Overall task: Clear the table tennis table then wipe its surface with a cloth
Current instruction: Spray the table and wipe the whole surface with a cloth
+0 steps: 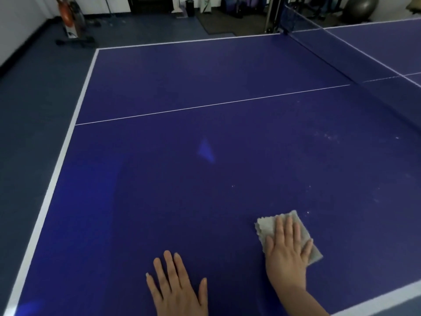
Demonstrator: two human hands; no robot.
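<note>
Surface (pixel 182 179) of blue spreads bare ahead of me, cleared for wiping. My left hand (pixel 175 286) lies flat, fingers straight, probably bracing my lean. My right hand (pixel 288 252) presses the grey cloth (pixel 265 226) flat, near pale specks (pixel 328 135).

Room dim, lit unevenly. Floor (pixel 34 110) is dark grey-blue and runs to a pale wall (pixel 20 23) at far left, with a dark skirting strip at its foot. Against that wall stands an upright machine (pixel 73 21) with orange parts on a black base. Further back, a dark mat (pixel 218 23) lies on the floor near a black bin (pixel 189 5). A metal post (pixel 272 14) stands beside the mat. A grey exercise ball (pixel 360 6) sits at far right.
</note>
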